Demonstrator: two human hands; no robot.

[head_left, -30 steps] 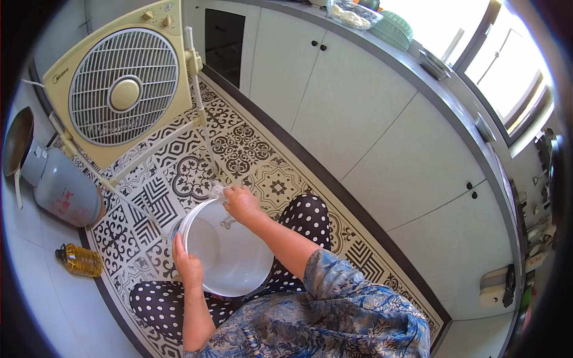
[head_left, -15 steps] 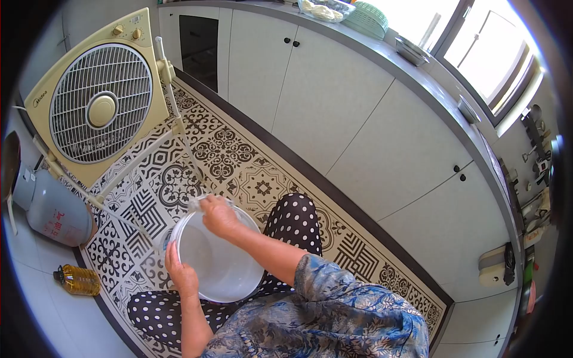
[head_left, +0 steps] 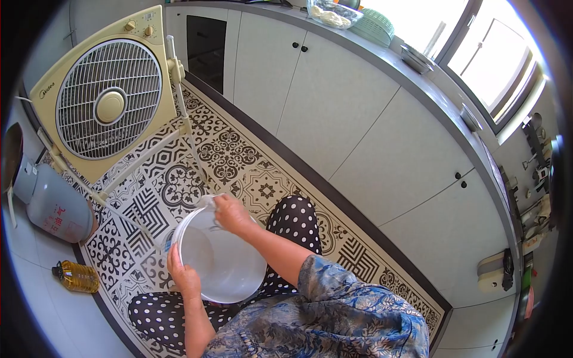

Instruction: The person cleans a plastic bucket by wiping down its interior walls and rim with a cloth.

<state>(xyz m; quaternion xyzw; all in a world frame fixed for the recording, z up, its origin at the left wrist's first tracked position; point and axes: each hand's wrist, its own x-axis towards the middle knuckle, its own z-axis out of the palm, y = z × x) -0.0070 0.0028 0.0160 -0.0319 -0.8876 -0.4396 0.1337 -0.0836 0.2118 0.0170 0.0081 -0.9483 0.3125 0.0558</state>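
A white plastic bucket (head_left: 224, 265) is tilted between the knees, its mouth facing up toward me. My left hand (head_left: 184, 275) grips the bucket's left rim, thumb on the inside and fingers around the outside. At the far rim, my right hand (head_left: 233, 215) is closed on a pale cloth (head_left: 208, 201), which is bunched over the edge. Where the cloth touches the outer wall is hidden. The bucket's inside shows a smooth pale bottom.
A beige box fan (head_left: 110, 104) stands on a tubular frame at the upper left. Beside it are a grey gas cylinder (head_left: 59, 206) and a bottle of yellow oil (head_left: 79, 277). White cabinets (head_left: 334, 107) line the right side, under a counter holding a green basket (head_left: 375, 27).
My right hand and the cloth have shifted slightly to the right along the far rim. My left hand keeps its hold on the bucket. The whole view has moved a little.
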